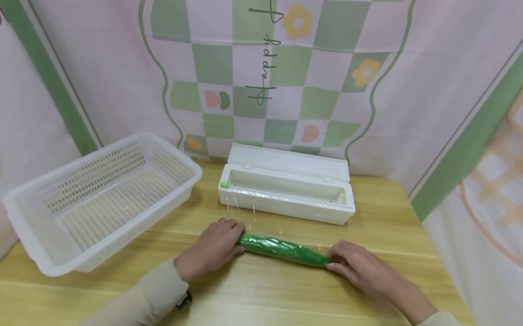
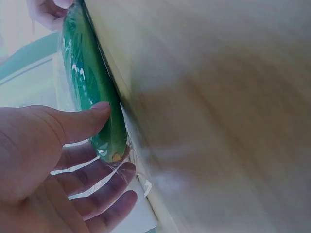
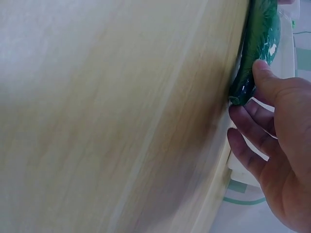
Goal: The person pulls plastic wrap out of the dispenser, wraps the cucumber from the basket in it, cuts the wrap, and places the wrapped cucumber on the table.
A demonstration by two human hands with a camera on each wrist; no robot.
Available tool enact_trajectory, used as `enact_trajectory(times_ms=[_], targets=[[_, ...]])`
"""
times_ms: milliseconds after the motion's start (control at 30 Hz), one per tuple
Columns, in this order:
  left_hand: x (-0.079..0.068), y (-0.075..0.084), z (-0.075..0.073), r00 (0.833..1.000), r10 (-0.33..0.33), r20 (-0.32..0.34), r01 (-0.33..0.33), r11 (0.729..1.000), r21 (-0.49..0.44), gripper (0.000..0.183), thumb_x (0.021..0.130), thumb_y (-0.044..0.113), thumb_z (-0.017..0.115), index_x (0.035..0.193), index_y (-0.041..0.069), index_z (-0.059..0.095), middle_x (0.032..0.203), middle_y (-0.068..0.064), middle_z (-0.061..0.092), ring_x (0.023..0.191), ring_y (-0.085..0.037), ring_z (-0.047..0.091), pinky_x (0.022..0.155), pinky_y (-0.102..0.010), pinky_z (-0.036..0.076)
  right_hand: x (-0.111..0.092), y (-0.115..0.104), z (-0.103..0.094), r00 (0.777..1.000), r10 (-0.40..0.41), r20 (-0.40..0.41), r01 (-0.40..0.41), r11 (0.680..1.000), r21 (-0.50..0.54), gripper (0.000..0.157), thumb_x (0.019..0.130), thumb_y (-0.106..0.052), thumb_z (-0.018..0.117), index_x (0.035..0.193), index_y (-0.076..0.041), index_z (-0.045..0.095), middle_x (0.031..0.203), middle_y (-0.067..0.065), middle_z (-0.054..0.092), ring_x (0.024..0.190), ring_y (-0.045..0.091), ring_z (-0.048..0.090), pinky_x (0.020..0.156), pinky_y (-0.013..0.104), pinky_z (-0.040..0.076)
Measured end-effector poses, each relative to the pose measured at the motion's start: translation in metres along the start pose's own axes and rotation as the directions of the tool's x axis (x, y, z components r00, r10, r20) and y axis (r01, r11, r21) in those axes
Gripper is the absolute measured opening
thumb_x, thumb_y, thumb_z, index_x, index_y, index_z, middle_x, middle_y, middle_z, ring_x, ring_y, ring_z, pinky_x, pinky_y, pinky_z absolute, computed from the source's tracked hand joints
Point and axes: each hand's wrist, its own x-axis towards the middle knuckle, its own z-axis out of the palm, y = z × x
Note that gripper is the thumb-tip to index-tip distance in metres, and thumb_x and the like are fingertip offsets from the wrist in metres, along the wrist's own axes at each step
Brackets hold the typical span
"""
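Note:
A long green cucumber [image 1: 281, 249] lies crosswise on the wooden table, wrapped in shiny clear cling film. My left hand [image 1: 216, 246] holds its left end, and in the left wrist view the thumb [image 2: 90, 121] lies on the cucumber with the fingers around its far side. Loose film [image 2: 119, 167] bunches past that end, near the fingertips. At the other end, my right hand [image 1: 363, 266] pinches the tapered tip between thumb and fingers, as the right wrist view also shows. Behind the cucumber stands a white cling film box [image 1: 285, 206] with its lid raised.
A white perforated plastic basket [image 1: 95, 265] stands at the left of the table [image 1: 274, 318]. The film box has a small green slider [image 1: 224, 184] at its left end. Patterned cloth [image 1: 271, 68] hangs behind the table and on both sides.

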Motion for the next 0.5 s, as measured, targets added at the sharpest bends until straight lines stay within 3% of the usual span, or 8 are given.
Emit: enact_trajectory(times_ms=[167,300,400,500], targets=[[0.000,0.001,-0.001,1.000,-0.015,0.007,0.015,1.000,-0.001,0.032,0.099,0.024,0.074,0.123,0.003,0.067,0.116,-0.011,0.064,0.103,-0.027,0.061,0.091,-0.044,0.058,-0.001,0.000,0.001,1.000,-0.014,-0.027,0.013,0.999,-0.052,0.006,0.104,-0.018,0.068,0.108,-0.017,0.072,0.100,-0.013,0.064,0.090,-0.003,0.059,0.079,0.028,0.061],[0.002,0.000,-0.003,1.000,-0.004,-0.013,0.005,1.000,0.021,0.047,0.096,0.029,0.077,0.132,0.001,0.064,0.123,-0.015,0.062,0.110,-0.030,0.061,0.096,-0.047,0.058,0.000,0.001,0.001,1.000,-0.011,-0.018,0.009,0.998,-0.068,0.011,0.105,-0.018,0.067,0.112,-0.016,0.074,0.101,-0.013,0.064,0.092,-0.002,0.060,0.081,0.030,0.062],[0.005,0.002,-0.004,0.997,0.047,-0.064,-0.044,0.997,0.058,0.055,0.094,0.030,0.080,0.137,0.001,0.061,0.124,-0.015,0.063,0.113,-0.030,0.062,0.099,-0.047,0.058,0.001,0.001,0.000,1.000,-0.014,-0.004,0.014,0.997,-0.078,0.014,0.105,-0.018,0.065,0.116,-0.015,0.074,0.101,-0.013,0.063,0.092,-0.002,0.059,0.081,0.031,0.061],[0.010,0.007,-0.004,0.979,0.158,-0.125,-0.147,0.985,0.093,0.048,0.093,0.024,0.081,0.132,0.004,0.063,0.122,-0.011,0.066,0.113,-0.027,0.064,0.100,-0.043,0.059,0.001,0.003,-0.001,1.000,-0.020,0.010,0.020,0.997,-0.079,0.016,0.106,-0.019,0.064,0.118,-0.014,0.074,0.101,-0.013,0.062,0.091,-0.002,0.058,0.080,0.031,0.061]])
